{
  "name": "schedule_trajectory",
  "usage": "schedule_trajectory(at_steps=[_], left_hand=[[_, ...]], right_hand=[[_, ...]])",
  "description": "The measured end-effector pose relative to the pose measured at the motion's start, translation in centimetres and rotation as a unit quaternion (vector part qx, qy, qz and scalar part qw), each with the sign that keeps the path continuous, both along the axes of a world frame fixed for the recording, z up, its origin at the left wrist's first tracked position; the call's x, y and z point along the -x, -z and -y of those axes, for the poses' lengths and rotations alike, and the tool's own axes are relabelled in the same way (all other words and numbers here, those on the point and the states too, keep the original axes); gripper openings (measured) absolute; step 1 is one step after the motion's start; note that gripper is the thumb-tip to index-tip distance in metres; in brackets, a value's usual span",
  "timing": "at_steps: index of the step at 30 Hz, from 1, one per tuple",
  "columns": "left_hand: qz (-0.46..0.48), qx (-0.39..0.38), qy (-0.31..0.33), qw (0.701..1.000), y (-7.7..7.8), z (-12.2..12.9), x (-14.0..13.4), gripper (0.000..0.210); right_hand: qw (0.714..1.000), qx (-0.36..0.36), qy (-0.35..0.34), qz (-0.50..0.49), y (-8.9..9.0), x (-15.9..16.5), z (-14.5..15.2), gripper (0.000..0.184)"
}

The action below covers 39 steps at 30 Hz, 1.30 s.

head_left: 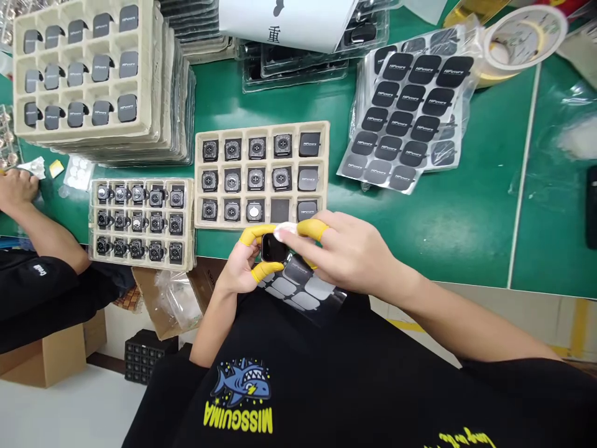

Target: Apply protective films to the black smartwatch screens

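My left hand [239, 269], with yellow finger cots on thumb and forefinger, grips a black smartwatch body [273, 249] by its sides, dark screen upward. A white wiping pad [282, 231] is pinched in my right hand [349, 252], close against the watch's upper edge; whether it touches the screen I cannot tell. Below both hands, a partly used sheet of grey stickers [305, 297] lies against my shirt. Just beyond them is a beige compartment tray [262, 129] with watches face down and several dark covers at its right side. One front compartment [280, 210] holds no watch.
A second watch tray [190, 225] is to the left, below a tall tray stack [161, 87]. Printed black sticker sheets [392, 137] and tape rolls [525, 37] lie at right. A co-worker's arm [51, 227] rests at far left. Cardboard boxes [51, 354] stand below the table edge.
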<state>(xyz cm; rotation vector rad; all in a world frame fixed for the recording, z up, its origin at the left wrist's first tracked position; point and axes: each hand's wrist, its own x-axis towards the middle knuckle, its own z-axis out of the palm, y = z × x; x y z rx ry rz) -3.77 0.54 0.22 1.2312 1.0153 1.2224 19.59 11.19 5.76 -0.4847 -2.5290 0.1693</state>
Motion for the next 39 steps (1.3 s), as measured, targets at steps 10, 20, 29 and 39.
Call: schedule_trajectory(at_steps=[10,20,29,39], left_hand=[[-0.005,-0.036,-0.072,0.997,0.6,0.5,0.2,0.068],[-0.081,-0.065,-0.088,0.991,1.6,0.4,-1.2,0.067],[-0.093,-0.059,-0.07,0.991,1.8,0.7,-1.9,0.068],[-0.073,-0.022,-0.075,0.994,2.0,1.1,-1.9,0.07]], right_hand=[[0.921,0.097,0.371,0.07,6.7,-12.1,-1.0,0.027],[0.846,0.158,0.508,0.024,8.5,-14.7,0.2,0.022],[0.932,0.331,0.145,-0.036,0.1,-3.1,3.6,0.033],[0.942,0.295,0.155,-0.049,1.4,-2.7,4.3,0.016]])
